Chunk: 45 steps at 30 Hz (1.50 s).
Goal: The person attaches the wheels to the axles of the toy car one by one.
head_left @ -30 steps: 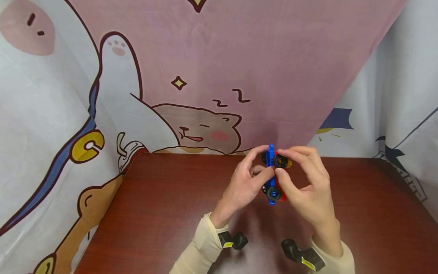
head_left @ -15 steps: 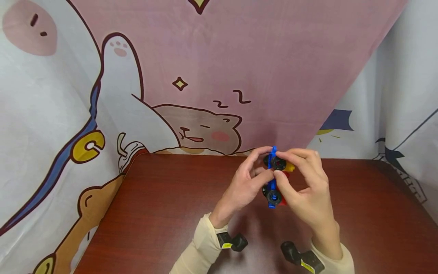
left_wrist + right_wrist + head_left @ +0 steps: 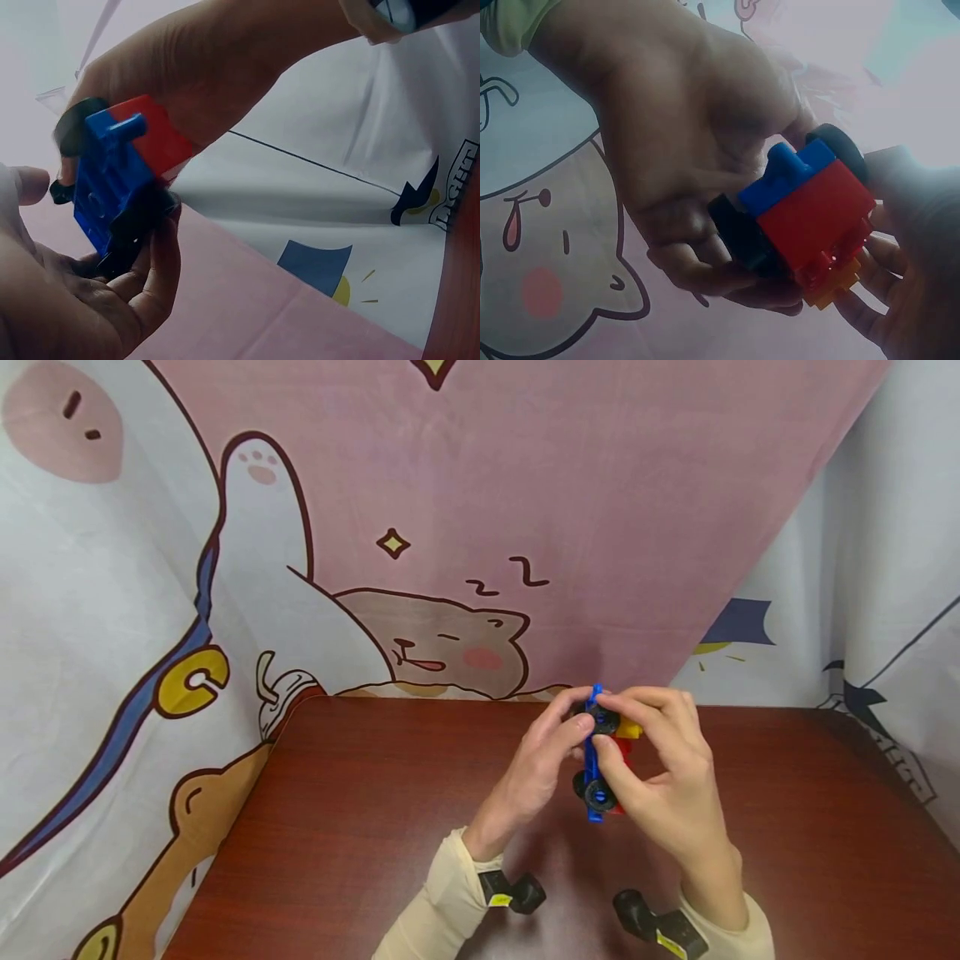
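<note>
- The left hand (image 3: 540, 768) grips a small toy car (image 3: 600, 760) from its left side, fingers curled round the blue chassis and black wheels; in the left wrist view the fingertips sit under a wheel.
- The right hand (image 3: 660, 768) grips the same toy car from the right, thumb and forefinger pinching near its upper wheel (image 3: 604, 720).
- The toy car is held upright above the bench (image 3: 360, 827), right of the frame's centre, built of blue, red (image 3: 814, 217) and yellow blocks.
- A cartoon cat cloth (image 3: 435, 643) hangs behind the bench.
</note>
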Each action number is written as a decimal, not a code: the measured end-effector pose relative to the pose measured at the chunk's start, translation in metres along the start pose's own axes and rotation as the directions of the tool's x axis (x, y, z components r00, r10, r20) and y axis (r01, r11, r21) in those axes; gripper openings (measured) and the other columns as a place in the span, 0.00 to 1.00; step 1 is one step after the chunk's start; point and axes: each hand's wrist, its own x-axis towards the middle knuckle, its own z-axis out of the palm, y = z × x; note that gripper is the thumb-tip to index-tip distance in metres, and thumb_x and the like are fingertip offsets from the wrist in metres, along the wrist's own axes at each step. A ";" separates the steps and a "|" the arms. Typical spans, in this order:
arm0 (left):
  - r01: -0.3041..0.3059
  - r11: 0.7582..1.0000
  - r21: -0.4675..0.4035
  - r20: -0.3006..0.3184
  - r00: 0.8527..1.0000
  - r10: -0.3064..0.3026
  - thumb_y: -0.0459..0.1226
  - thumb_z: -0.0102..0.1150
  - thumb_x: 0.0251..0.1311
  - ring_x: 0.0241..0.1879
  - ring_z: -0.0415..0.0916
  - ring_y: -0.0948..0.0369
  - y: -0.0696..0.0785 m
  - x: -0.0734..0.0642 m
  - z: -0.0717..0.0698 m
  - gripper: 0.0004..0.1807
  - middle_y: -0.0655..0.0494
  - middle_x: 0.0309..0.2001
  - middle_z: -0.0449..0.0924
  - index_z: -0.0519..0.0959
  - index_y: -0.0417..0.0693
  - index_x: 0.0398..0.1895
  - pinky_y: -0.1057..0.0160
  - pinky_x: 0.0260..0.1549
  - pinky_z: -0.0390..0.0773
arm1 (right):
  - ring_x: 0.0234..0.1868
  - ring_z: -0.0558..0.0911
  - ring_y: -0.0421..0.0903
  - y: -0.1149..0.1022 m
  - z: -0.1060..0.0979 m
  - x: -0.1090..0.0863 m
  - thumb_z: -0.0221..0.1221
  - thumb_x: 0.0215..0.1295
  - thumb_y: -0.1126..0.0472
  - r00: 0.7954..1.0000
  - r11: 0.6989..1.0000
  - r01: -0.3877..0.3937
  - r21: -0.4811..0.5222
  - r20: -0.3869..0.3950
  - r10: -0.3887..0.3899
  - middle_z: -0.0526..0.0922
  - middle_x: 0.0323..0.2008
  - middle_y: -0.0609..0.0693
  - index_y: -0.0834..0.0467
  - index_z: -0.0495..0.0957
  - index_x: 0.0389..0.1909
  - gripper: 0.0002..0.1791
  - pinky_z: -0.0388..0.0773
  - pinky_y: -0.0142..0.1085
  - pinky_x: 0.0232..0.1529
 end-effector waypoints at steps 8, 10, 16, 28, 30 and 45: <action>0.017 1.000 -0.018 -0.023 1.000 -0.017 0.47 0.36 0.70 0.45 0.72 0.68 -0.002 -0.001 0.005 0.28 0.37 0.59 0.69 0.62 0.40 0.67 0.70 0.44 0.75 | 0.48 0.71 0.46 -0.001 0.006 0.000 0.60 0.68 0.46 1.000 0.999 0.023 -0.039 0.015 -0.022 0.80 0.42 0.63 0.68 0.82 0.44 0.26 0.65 0.27 0.47; 0.034 0.999 -0.029 -0.042 0.998 -0.035 0.47 0.36 0.69 0.44 0.71 0.68 -0.003 -0.001 0.007 0.28 0.39 0.57 0.69 0.63 0.41 0.66 0.70 0.43 0.75 | 0.48 0.71 0.47 0.000 0.008 -0.001 0.59 0.68 0.46 1.000 0.998 0.026 -0.049 0.019 -0.025 0.80 0.42 0.64 0.68 0.82 0.42 0.25 0.65 0.27 0.48; 0.037 0.999 -0.009 -0.091 0.995 -0.038 0.47 0.34 0.70 0.43 0.73 0.69 -0.006 -0.001 0.012 0.27 0.38 0.55 0.70 0.63 0.41 0.64 0.73 0.43 0.76 | 0.49 0.72 0.44 0.001 0.013 -0.004 0.61 0.69 0.50 0.999 1.000 -0.017 0.000 -0.049 0.017 0.81 0.40 0.63 0.69 0.82 0.39 0.21 0.64 0.30 0.50; 0.001 0.991 0.133 -0.101 0.995 0.013 0.48 0.33 0.70 0.40 0.72 0.68 -0.009 -0.005 0.017 0.24 0.41 0.49 0.71 0.62 0.49 0.65 0.71 0.40 0.77 | 0.52 0.74 0.43 -0.006 0.013 -0.007 0.44 0.77 0.59 0.794 0.790 -0.604 0.109 0.174 0.583 0.72 0.56 0.49 0.60 0.65 0.66 0.21 0.75 0.23 0.47; -0.004 0.988 0.155 -0.097 0.995 0.020 0.49 0.33 0.71 0.41 0.71 0.69 -0.009 -0.005 0.016 0.25 0.42 0.49 0.70 0.61 0.50 0.66 0.70 0.41 0.77 | 0.48 0.76 0.43 -0.005 0.013 -0.006 0.45 0.76 0.59 0.799 0.794 -0.598 0.111 0.156 0.580 0.75 0.54 0.47 0.59 0.68 0.65 0.20 0.76 0.23 0.44; -0.112 0.954 0.279 -0.057 0.989 0.133 0.56 0.30 0.75 0.51 0.71 0.62 -0.009 -0.006 0.016 0.30 0.43 0.54 0.71 0.57 0.47 0.69 0.66 0.55 0.75 | 0.46 0.79 0.41 -0.004 0.017 -0.007 0.46 0.75 0.66 0.869 0.851 -0.494 0.176 0.104 0.483 0.79 0.51 0.43 0.61 0.71 0.63 0.19 0.77 0.23 0.44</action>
